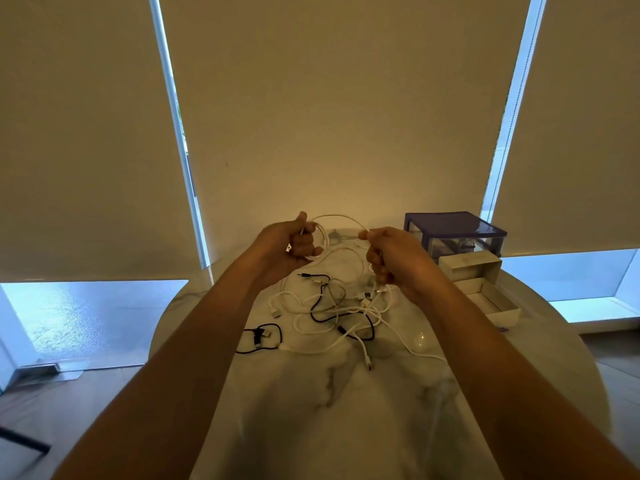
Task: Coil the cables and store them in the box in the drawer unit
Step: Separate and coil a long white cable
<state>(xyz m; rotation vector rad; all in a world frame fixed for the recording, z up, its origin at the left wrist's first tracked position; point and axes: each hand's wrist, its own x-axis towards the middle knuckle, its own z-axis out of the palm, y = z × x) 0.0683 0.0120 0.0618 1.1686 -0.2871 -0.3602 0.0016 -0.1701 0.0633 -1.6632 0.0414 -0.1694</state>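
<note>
Left hand point(294, 242) grips thin white cable point(337, 218) in upright loops at twelve o'clock above the round marble table point(311, 410), right hand point(388, 252) pinching its strand, running nine-to-three between them.

From my remote feed: a round marble-patterned table point(311, 410) carries a tangle of white and black cables point(332, 313) below the raised hands, a purple-framed drawer unit point(453, 233) beyond the right hand point(391, 258), and an open white box point(485, 299) just beside it.
</note>
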